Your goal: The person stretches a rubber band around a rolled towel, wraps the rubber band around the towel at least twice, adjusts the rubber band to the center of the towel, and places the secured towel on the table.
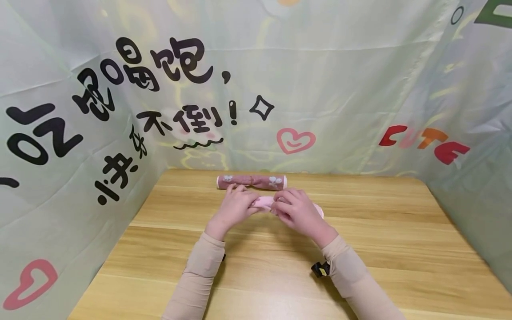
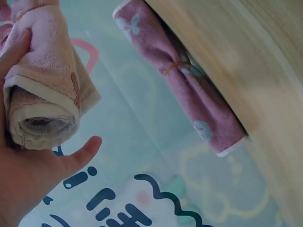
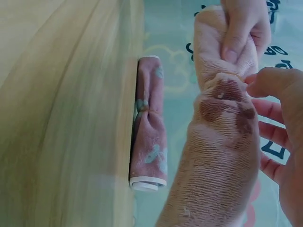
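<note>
A light pink towel [image 1: 262,202], rolled into a tube, is held off the table between both hands. My left hand [image 1: 236,205] grips one end, its thumb pressing on the roll in the right wrist view. Around the middle of the roll runs a thin rubber band [image 3: 233,74], cinching the cloth beside brownish-red marks. At this band are the thumb and forefinger of my right hand [image 1: 299,212]; its other fingers curl against the roll's side. The left wrist view shows the roll's open end [image 2: 45,125].
Beyond the hands, a mauve rolled towel [image 1: 264,182] with pale butterfly shapes lies along the far edge of the wooden table [image 1: 380,213], a band round its middle. Printed cloth walls [image 1: 352,98] stand at the back and sides. A small black object [image 1: 320,269] shows at the right cuff.
</note>
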### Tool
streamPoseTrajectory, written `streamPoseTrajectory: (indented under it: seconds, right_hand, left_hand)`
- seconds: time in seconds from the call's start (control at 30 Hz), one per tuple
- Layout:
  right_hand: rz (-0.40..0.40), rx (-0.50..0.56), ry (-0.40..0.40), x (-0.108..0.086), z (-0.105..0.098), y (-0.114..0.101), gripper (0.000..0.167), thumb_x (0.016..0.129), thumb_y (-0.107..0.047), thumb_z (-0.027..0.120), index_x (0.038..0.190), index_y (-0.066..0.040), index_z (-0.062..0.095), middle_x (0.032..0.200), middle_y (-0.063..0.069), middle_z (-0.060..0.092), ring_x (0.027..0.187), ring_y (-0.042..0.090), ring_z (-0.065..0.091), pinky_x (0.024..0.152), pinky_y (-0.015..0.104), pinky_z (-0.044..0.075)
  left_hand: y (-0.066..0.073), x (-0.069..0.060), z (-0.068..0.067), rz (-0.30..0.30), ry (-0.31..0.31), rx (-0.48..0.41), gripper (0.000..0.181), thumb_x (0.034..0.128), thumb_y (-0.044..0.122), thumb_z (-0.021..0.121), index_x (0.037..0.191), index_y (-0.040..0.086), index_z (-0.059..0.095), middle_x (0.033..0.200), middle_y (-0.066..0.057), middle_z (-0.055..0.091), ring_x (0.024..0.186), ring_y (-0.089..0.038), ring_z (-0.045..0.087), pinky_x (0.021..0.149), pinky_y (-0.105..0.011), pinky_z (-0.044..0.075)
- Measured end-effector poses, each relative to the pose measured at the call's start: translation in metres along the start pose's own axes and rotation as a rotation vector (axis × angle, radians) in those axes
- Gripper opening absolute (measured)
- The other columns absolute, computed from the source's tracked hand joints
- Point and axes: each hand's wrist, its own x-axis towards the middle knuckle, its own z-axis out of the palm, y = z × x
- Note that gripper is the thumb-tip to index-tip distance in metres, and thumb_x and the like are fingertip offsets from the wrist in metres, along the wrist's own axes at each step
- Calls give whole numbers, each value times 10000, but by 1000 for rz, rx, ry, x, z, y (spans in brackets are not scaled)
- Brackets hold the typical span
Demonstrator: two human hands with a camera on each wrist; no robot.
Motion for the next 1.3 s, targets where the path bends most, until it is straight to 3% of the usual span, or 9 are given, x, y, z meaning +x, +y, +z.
streamPoseTrajectory:
  seconds: [0.2,0.37,0.57,0.67,0.77,0.87,0.97,1.17,1.3]
  right_hand:
    - [-34,-135,-35,0,4,-6,183,771,-191,773,943,-195,714,1036,23,656,1007,247,594,770,417,479]
    - [40,-188,-111,-1,7,-11,304,746,-238,791,1031,-219,684,1128,34,637,1080,259,569,816,441,469]
    - [155,-213,-217,-7,9,-11,323,761,-305,785,1058,-236,676,1231,63,606,1134,282,547,858,469,453]
    - [165,-176,-204,-8,8,-7,307,779,-278,773,1069,-235,681,1258,76,600,1153,292,544,873,471,451]
    - [114,-114,-131,-6,6,-5,250,789,-222,766,1028,-211,694,1234,79,617,1149,294,558,893,469,463]
    - [48,-67,-42,-2,3,-3,201,784,-180,760,975,-177,695,1182,77,640,1121,290,579,893,462,479]
    - [36,-46,2,-1,2,-2,241,775,-174,768,996,-142,678,1160,76,646,1112,282,588,889,464,483]
    - [166,-131,-98,-4,1,-2,596,672,-296,861,1156,-121,560,1195,99,594,1130,284,555,922,506,434]
    - [222,-200,-142,-5,1,-2,582,694,-259,848,1158,-102,533,1110,96,623,1065,294,598,923,513,430]
  left_hand:
    - [-4,0,-2,-1,-31,-80,298,853,535,654,827,238,659,887,94,725,929,-185,574,1063,-533,335]
    - [-5,-1,-4,-4,-65,-122,309,868,516,653,738,238,613,871,95,724,912,-176,566,1070,-551,326]
    - [-6,-3,-9,7,-82,-103,227,897,414,662,818,202,673,932,61,745,929,-188,570,1070,-543,332]
    - [-7,-5,-13,-3,-72,-101,220,912,355,662,762,198,620,797,70,689,893,-193,557,1054,-543,342]
    - [-9,-4,-17,-14,-71,-104,284,920,334,656,702,199,534,657,75,539,856,-188,537,1038,-549,351]
    - [-11,-3,-19,-18,-78,-119,301,923,337,652,696,205,505,622,81,449,838,-179,514,1044,-548,349]
    - [-12,-2,-20,-11,-85,-133,291,928,338,646,705,213,509,618,87,422,826,-167,496,1049,-544,348]
    - [-12,-2,-21,9,-108,-169,342,921,321,659,684,197,444,616,82,346,800,-149,458,1037,-525,353]
    - [-11,-2,-19,11,-123,-185,295,913,345,663,721,199,494,629,95,375,822,-146,474,1015,-519,360]
